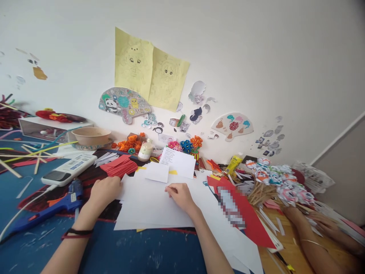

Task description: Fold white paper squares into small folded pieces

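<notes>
My left hand [106,192] rests curled at the left edge of a stack of white paper [148,211], just below a pile of red paper slips [119,166]. Its fingertips are turned away, so whatever they grip is hidden. Over the middle of the white sheets, my right hand [180,195] has its fingers drawn together in a pinch; I cannot make out anything between them. Beyond it lie a small blank white card [157,173] and a white card with lines of writing [165,156]. A blue glue gun [64,205] lies left of my left forearm.
A white power strip [70,169], a beige bowl [91,136] and wooden sticks [36,160] are at left. A glue bottle [145,150] and pipe-cleaner flowers [186,145] stand by the wall. At right, another person's hands [322,222] work near a bouquet [273,177] and red paper [248,213].
</notes>
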`<state>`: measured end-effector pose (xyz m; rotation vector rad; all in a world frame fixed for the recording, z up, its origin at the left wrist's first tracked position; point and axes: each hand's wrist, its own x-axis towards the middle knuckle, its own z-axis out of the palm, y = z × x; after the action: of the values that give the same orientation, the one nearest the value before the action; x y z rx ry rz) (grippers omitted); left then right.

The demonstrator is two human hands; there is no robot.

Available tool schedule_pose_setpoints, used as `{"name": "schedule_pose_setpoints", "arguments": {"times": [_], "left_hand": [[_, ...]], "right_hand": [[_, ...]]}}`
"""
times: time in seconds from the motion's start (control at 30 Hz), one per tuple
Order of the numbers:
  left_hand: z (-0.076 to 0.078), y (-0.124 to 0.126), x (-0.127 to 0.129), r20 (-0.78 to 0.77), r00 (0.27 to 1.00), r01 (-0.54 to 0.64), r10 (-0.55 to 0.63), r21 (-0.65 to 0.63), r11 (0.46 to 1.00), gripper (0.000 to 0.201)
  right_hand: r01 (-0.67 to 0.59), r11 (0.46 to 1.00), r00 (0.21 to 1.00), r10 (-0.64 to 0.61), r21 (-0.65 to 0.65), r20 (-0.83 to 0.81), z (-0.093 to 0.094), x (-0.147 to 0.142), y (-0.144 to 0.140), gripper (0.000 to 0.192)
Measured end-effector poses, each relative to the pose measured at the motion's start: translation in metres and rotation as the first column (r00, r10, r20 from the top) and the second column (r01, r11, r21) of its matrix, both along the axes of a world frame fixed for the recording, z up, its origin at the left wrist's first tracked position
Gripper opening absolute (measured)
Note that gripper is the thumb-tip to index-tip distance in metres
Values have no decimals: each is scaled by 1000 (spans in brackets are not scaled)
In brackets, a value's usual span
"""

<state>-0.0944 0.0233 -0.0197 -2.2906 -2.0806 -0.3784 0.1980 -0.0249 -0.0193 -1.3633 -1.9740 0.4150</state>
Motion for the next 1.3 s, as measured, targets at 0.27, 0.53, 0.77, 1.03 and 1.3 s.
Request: {"name": "schedule_pose_setpoints", "arguments": {"times": [0.27,0.53,0.77,1.03,1.3], "left_hand": [[26,-25,51,-153,987,14,47,371,929,31],[13,11,122,-120,880,473,-460,307,826,16],[7,29,120,-80,815,576,-574,219,787,18],[13,31,107,-2,872,474,-489,249,844,22],[30,-10,118,-51,687,659,-725,464,592,31]], "right_hand": [[26,999,999,-27,28,30,1,0,-1,27],[14,1000,999,-15,28,36,6,2,-2,27],[2,1000,1000,-2,1,12,1,2,4,27],[29,998,995,-34,-54,-92,-5,0,7,28],[-269,932,621,-24,-242,-783,9,-4,6,59]]}}
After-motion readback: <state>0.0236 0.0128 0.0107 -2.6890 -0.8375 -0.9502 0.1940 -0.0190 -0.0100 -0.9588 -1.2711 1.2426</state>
